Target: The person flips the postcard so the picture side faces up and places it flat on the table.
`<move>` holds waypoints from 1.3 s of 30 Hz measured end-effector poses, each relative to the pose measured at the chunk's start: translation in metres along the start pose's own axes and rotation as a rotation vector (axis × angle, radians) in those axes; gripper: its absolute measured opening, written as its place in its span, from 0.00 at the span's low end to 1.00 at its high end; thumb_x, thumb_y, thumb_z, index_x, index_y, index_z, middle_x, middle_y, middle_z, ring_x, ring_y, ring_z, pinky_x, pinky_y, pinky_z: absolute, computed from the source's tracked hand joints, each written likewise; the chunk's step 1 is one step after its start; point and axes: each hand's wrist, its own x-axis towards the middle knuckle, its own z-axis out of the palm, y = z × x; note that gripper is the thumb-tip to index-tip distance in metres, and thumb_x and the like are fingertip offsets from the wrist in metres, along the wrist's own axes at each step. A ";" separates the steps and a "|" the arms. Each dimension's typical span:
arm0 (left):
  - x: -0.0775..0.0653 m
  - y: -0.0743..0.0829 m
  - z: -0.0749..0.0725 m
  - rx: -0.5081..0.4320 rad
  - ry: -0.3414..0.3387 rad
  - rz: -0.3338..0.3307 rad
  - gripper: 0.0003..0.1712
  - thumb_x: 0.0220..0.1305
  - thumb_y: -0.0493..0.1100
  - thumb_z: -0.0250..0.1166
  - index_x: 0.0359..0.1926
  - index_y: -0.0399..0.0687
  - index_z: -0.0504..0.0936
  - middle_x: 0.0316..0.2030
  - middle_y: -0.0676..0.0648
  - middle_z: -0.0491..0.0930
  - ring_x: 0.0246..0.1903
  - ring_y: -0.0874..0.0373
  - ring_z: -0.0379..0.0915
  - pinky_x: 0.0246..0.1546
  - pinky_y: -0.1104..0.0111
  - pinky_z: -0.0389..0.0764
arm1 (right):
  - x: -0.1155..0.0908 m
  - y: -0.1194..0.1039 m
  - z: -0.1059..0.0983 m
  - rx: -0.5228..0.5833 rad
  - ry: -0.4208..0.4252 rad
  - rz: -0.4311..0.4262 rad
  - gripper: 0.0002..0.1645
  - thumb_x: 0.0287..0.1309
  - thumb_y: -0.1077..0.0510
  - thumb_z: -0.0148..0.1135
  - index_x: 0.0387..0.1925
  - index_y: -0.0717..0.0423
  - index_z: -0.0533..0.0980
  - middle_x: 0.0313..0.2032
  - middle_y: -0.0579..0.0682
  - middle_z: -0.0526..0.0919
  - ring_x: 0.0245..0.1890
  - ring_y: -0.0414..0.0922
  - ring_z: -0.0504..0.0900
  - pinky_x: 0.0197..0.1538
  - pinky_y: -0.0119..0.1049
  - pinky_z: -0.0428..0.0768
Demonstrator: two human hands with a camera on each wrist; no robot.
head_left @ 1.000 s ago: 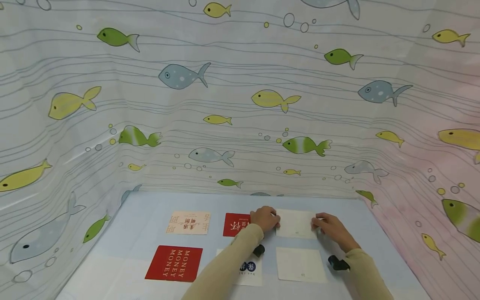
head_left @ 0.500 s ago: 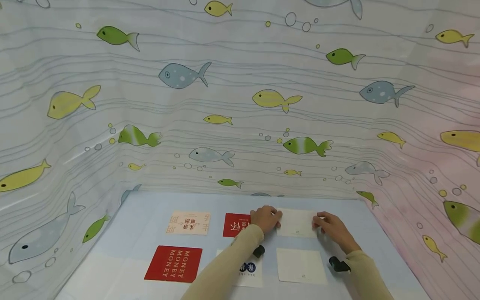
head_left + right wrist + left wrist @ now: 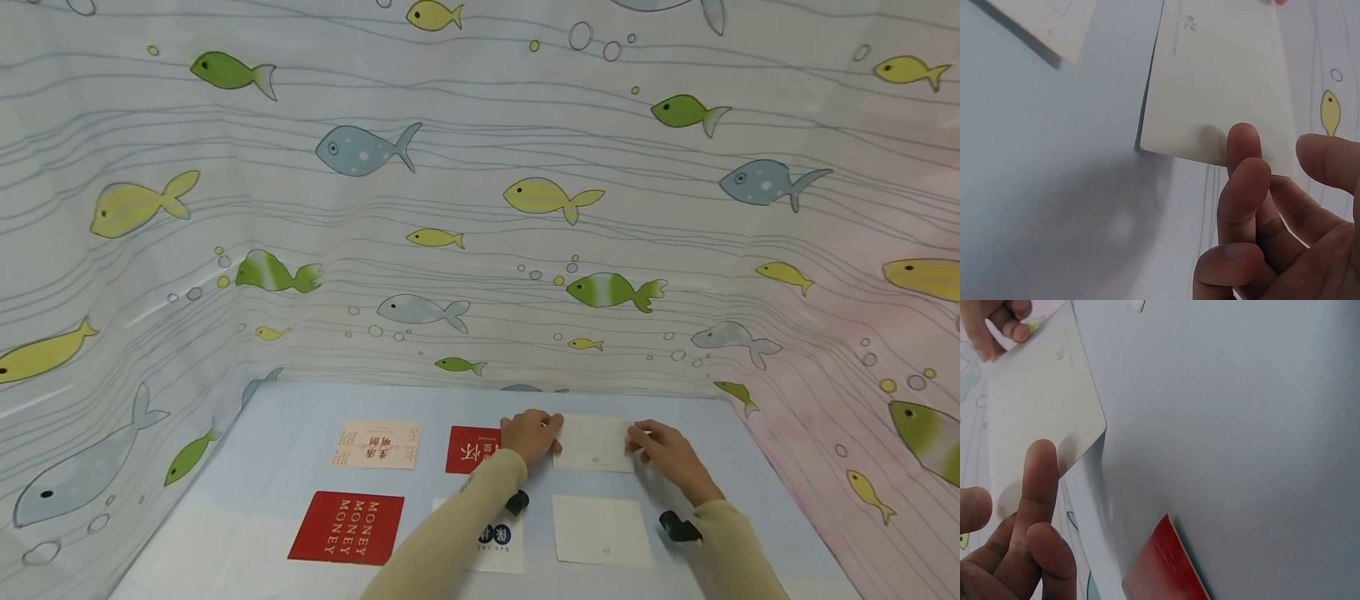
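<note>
A blank cream card [image 3: 594, 442] with a small grey mark lies at the back right of the table, between both hands. At its left edge, the left hand [image 3: 531, 438] touches it with its fingertips; in the left wrist view a fairly straight finger [image 3: 1040, 472] overlaps the card and the thumb stands apart. The right hand [image 3: 671, 458] has its fingertips at the opposite edge, with loosely bent fingers [image 3: 1244, 197] and the thumb away from the card. Behind the left hand, a red card [image 3: 468, 450] with white characters is partly hidden.
A second blank cream card [image 3: 602, 531] lies nearer. Left of it, a white card with blue circles [image 3: 500, 542] is partly covered by the left sleeve. A red MONEY card [image 3: 347, 527] and a pale pink card [image 3: 377, 445] lie further left. A fish-patterned curtain [image 3: 480, 275] surrounds the table.
The right hand has shifted very slightly at the card's right edge, and the left fingertips have moved a little. The cards look the same; the view has tilted slightly.
</note>
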 end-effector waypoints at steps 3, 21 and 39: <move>0.001 0.001 -0.001 -0.001 -0.001 0.004 0.22 0.76 0.60 0.53 0.42 0.51 0.87 0.17 0.61 0.81 0.37 0.65 0.75 0.49 0.55 0.61 | 0.000 -0.001 -0.002 -0.001 0.008 -0.017 0.31 0.73 0.38 0.54 0.59 0.60 0.76 0.41 0.49 0.86 0.38 0.46 0.81 0.44 0.42 0.73; -0.007 0.013 -0.014 -0.014 -0.001 0.041 0.28 0.75 0.64 0.52 0.38 0.50 0.87 0.21 0.56 0.84 0.31 0.63 0.71 0.49 0.55 0.58 | -0.004 -0.007 -0.007 0.016 0.048 -0.012 0.41 0.69 0.28 0.49 0.60 0.57 0.77 0.47 0.49 0.87 0.41 0.45 0.84 0.52 0.51 0.73; -0.017 0.008 -0.017 0.023 -0.041 0.117 0.26 0.73 0.67 0.53 0.40 0.56 0.87 0.24 0.60 0.84 0.29 0.66 0.72 0.47 0.56 0.60 | -0.018 -0.004 -0.010 0.043 0.011 -0.055 0.37 0.74 0.33 0.47 0.62 0.58 0.77 0.53 0.53 0.85 0.44 0.45 0.83 0.44 0.40 0.75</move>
